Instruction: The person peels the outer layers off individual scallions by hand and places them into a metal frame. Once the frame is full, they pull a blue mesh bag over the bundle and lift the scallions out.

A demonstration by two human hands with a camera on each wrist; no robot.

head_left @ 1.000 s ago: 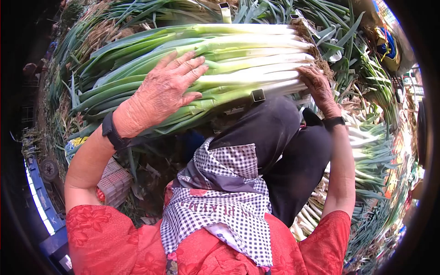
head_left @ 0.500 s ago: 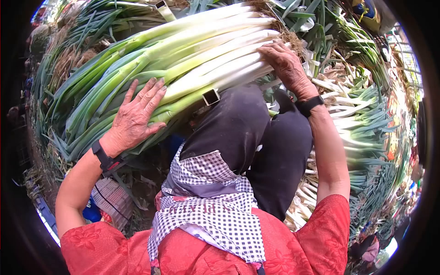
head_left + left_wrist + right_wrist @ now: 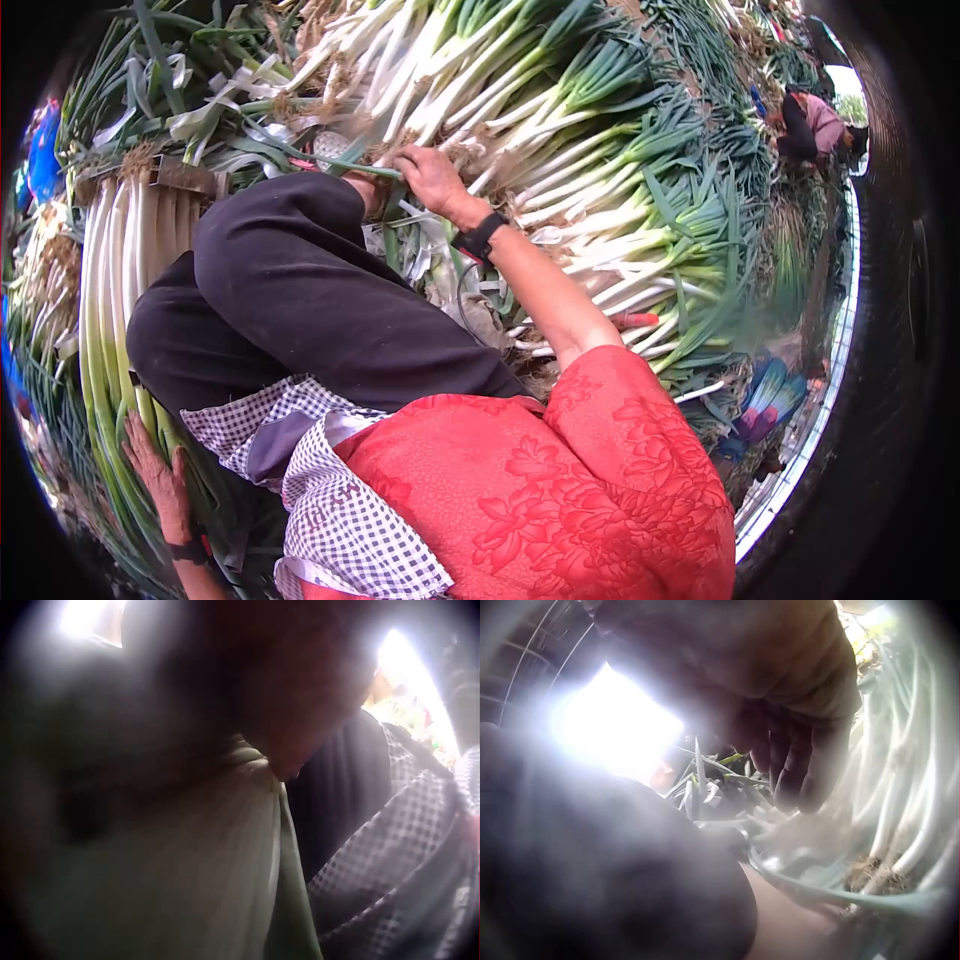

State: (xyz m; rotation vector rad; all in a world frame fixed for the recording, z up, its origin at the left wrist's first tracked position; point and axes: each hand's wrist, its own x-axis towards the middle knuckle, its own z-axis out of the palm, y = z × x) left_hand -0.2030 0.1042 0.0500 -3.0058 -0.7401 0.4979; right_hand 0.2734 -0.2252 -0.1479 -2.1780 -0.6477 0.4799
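Observation:
Along the left of the head view lies a bundle of thick leeks [image 3: 115, 290], white ends and roots up, on a metal frame [image 3: 185, 178]. My left hand [image 3: 158, 475] rests with spread fingers on its green part; the left wrist view is dark and blurred, with pale leek stalks [image 3: 217, 862] below the hand. My right hand [image 3: 432, 182] is away from the bundle, beside my foot, with its fingertips at a long green leaf [image 3: 350, 166]. In the right wrist view the fingers [image 3: 799, 769] hang slightly bent above the leaf [image 3: 855, 898]; no grip shows.
Many thinner leeks [image 3: 580, 170] lie in rows beyond the right arm. My bent knees [image 3: 270, 230] stand between the hands. Loose leaves [image 3: 150, 85] lie at the upper left. Another person [image 3: 815, 125] is at the far upper right.
The view has swung to the right. My right hand has left the white ends of the thick leeks and moved to the leaves by my foot. My left hand stays on the bundle.

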